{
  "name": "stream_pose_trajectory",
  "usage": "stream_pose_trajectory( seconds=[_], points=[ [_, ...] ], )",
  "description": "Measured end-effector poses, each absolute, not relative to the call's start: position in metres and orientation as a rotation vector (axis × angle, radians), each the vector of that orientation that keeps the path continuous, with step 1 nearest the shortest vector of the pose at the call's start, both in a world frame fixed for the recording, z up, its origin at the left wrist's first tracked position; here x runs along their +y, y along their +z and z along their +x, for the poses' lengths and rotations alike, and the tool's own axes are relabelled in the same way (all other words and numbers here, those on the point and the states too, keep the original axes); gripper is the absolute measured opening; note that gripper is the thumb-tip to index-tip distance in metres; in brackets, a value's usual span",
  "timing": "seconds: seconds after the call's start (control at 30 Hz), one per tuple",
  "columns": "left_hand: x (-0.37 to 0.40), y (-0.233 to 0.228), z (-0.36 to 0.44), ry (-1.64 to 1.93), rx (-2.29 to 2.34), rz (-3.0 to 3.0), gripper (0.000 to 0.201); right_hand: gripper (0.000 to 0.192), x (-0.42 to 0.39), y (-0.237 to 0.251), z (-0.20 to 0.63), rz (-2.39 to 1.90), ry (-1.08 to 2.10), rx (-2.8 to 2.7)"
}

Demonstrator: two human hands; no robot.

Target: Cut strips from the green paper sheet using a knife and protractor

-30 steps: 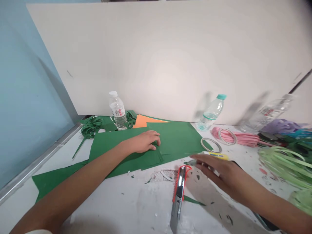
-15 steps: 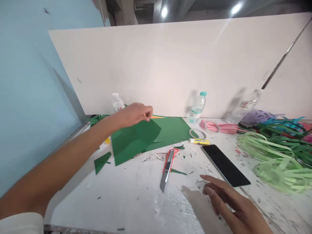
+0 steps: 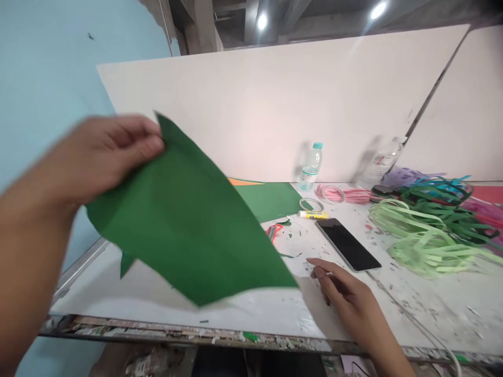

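Note:
My left hand (image 3: 118, 146) pinches a sheet of dark green paper (image 3: 188, 225) near its upper corner and holds it up over the table. The sheet has curved, cut edges and hangs slanting down to the right. Behind it, the red-handled utility knife (image 3: 274, 232) is mostly hidden. My right hand (image 3: 341, 293) hovers low over or rests on the table right of the sheet, fingers apart and holding nothing; it is near the black phone (image 3: 349, 245). More green paper (image 3: 271, 201) lies flat at the back, with a strip of orange paper (image 3: 245, 181) beside it.
A glue stick (image 3: 313, 214), a roll of tape (image 3: 312, 204) and a water bottle (image 3: 311, 167) stand or lie beyond the phone. Light green paper strips (image 3: 424, 246) heap up at right. The table's front edge (image 3: 188, 332) is littered with scraps. A white board (image 3: 251, 115) closes off the back.
My left hand has lifted the green sheet off the table and brought it left and closer, so it now covers most of the knife. My right hand stays open near the phone.

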State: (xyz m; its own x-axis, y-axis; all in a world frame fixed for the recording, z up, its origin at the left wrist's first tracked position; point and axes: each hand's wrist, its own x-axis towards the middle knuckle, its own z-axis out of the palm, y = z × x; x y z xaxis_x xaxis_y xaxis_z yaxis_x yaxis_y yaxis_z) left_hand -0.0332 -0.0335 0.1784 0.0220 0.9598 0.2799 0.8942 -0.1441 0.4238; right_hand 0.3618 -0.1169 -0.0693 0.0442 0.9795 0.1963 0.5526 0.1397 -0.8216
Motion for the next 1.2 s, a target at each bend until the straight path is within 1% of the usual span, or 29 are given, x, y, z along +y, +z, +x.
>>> stream_pose_trajectory(
  seconds=[0.07, 0.17, 0.27, 0.33, 0.47, 0.53, 0.6, 0.67, 0.77, 0.83, 0.97, 1.1, 1.2],
  points=[
    [-0.030, 0.141, -0.024, 0.587, 1.730, 2.125, 0.047, 0.042, -0.117, -0.071, 0.361, -1.519, 0.697, -1.588],
    [-0.027, 0.073, -0.006, 0.343, 1.460, 2.151, 0.041, 0.041, -0.117, -0.071, 0.362, -1.564, 0.728, -1.537],
    [-0.034, 0.016, 0.012, 0.309, 1.364, 2.190, 0.035, 0.041, -0.116, -0.066, 0.360, -1.583, 0.737, -1.569],
    [-0.043, -0.005, 0.023, 0.329, 1.321, 2.232, 0.032, 0.039, -0.118, -0.064, 0.355, -1.560, 0.759, -1.612],
    [-0.069, -0.015, 0.032, 0.451, 1.337, 2.269, 0.032, 0.029, -0.134, -0.063, 0.334, -1.394, 0.834, -1.720],
    [-0.085, -0.017, 0.026, 0.550, 1.413, 2.261, 0.038, 0.026, -0.144, -0.063, 0.323, -1.253, 0.826, -1.831],
    [-0.104, -0.024, 0.015, 0.658, 1.531, 2.230, 0.040, 0.029, -0.151, -0.063, 0.314, -1.133, 0.837, -1.930],
    [-0.122, -0.037, 0.003, 0.818, 1.696, 2.158, 0.036, 0.032, -0.155, -0.061, 0.309, -1.076, 0.866, -2.002],
    [-0.140, -0.057, -0.008, 1.013, 1.834, 2.063, 0.031, 0.036, -0.156, -0.059, 0.308, -1.068, 0.878, -2.094],
    [-0.145, -0.065, -0.010, 1.068, 1.861, 2.080, 0.029, 0.040, -0.155, -0.060, 0.308, -1.085, 0.859, -2.144],
    [-0.145, -0.068, -0.007, 1.037, 1.854, 2.209, 0.027, 0.047, -0.153, -0.068, 0.306, -1.187, 0.711, -2.117],
    [-0.145, -0.071, -0.004, 0.936, 1.814, 2.304, 0.028, 0.054, -0.149, -0.082, 0.303, -1.453, 0.500, -1.815],
    [-0.146, -0.074, -0.004, 0.873, 1.809, 2.342, 0.028, 0.055, -0.147, -0.089, 0.304, -1.570, 0.456, -1.648]
  ],
)
